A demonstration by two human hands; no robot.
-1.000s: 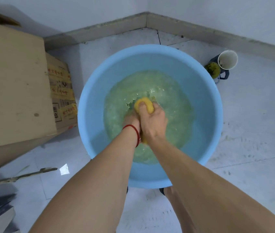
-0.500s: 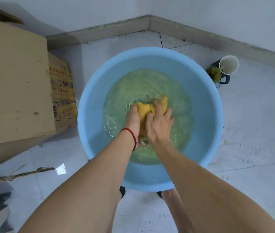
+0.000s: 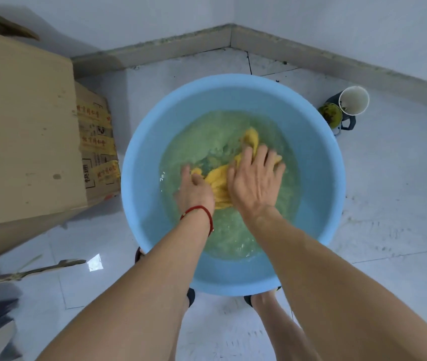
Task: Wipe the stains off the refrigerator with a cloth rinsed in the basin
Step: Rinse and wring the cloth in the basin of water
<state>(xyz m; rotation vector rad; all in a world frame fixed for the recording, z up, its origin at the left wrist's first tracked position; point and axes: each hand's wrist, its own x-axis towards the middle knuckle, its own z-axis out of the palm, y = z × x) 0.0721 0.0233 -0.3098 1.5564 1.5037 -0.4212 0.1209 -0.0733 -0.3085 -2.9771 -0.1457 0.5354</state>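
Note:
A yellow cloth (image 3: 219, 182) lies in the cloudy greenish water of a round blue basin (image 3: 144, 157) on the floor. My left hand (image 3: 195, 190), with a red string at its wrist, grips the cloth's near left part. My right hand (image 3: 255, 178) lies over the cloth's right side, fingers spread and curled into the fabric. A fold of cloth sticks out beyond the right fingertips. Much of the cloth is hidden under both hands. The refrigerator is not in view.
A large cardboard box (image 3: 22, 131) stands left of the basin, almost touching it. A white cup and a dark mug (image 3: 348, 108) sit on the tiled floor at the right near the wall. My feet (image 3: 262, 299) are at the basin's near rim.
The cloth was bunched tight between both hands; it is now spread wider in the water. My right hand has moved right and its fingers have opened out over the cloth.

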